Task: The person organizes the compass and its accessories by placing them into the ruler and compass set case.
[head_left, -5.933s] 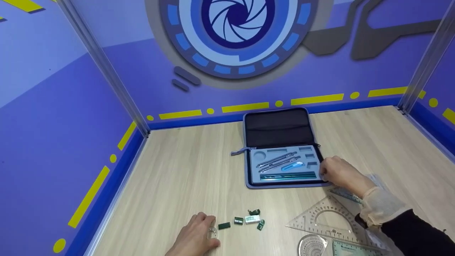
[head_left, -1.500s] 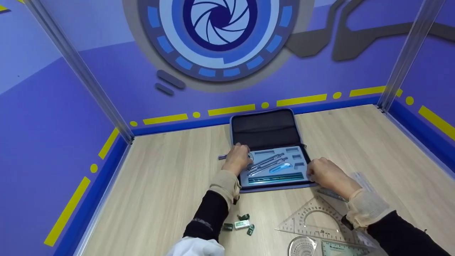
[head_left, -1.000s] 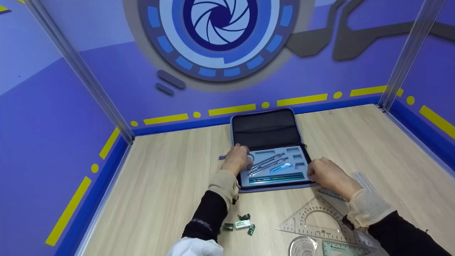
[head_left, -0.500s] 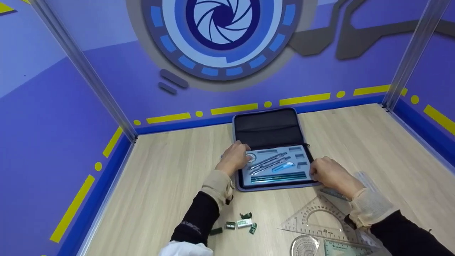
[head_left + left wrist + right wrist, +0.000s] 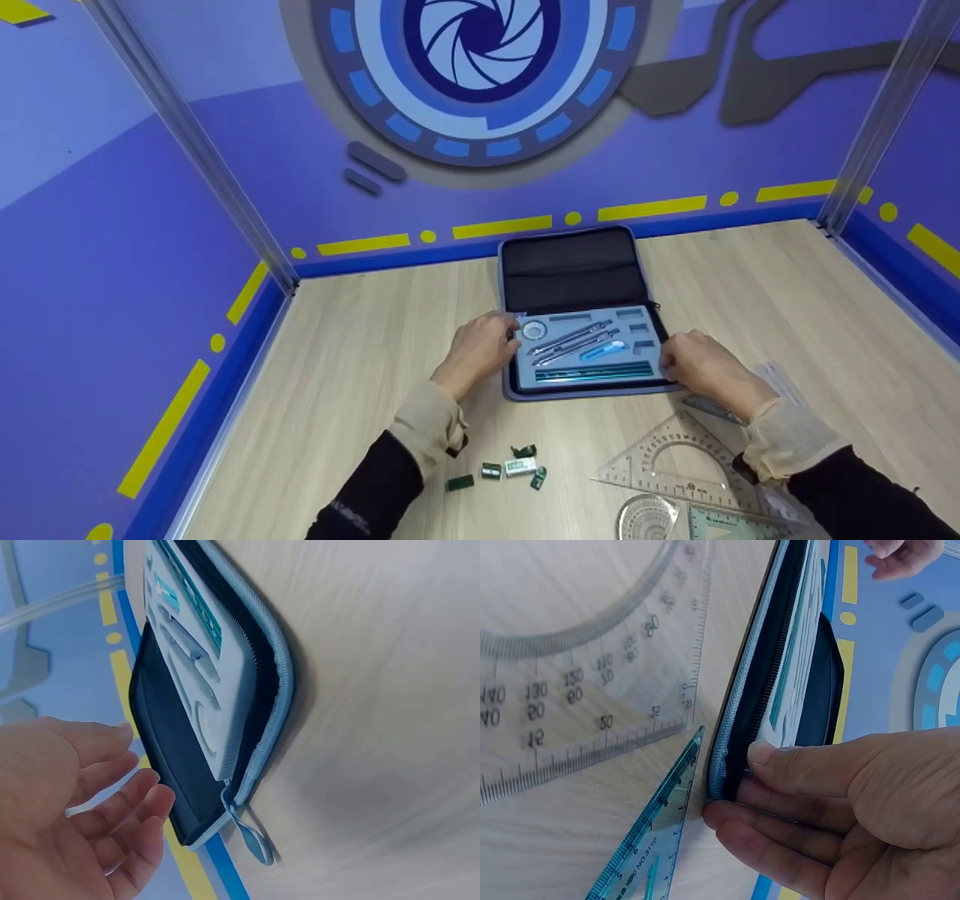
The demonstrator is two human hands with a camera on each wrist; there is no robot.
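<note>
A zippered case (image 5: 574,259) lies unfolded near the back wall, with a pale blue foam insert in its base. A small clear ring (image 5: 533,330) sits in the insert's round slot. Beside it are two metal compasses (image 5: 571,339), a blue utility knife (image 5: 604,350) and green pencils (image 5: 594,372). My left hand (image 5: 476,349) hovers at the case's left edge, fingers loosely bent around nothing; the left wrist view shows a gap to the case. My right hand (image 5: 701,367) holds the case's right edge, thumb (image 5: 763,753) on the insert's side and fingers against the rim.
In front lie a green block (image 5: 460,482), a sharpener (image 5: 491,470), a white eraser (image 5: 520,466) and small green pieces (image 5: 538,478). At right are a clear set square (image 5: 637,461), a protractor (image 5: 649,517) and rulers (image 5: 716,410). Walls (image 5: 420,187) enclose the table.
My left hand took the clear ring from the table's front to the round slot, let it go, and drew back leftward. My right hand stays on the case edge.
</note>
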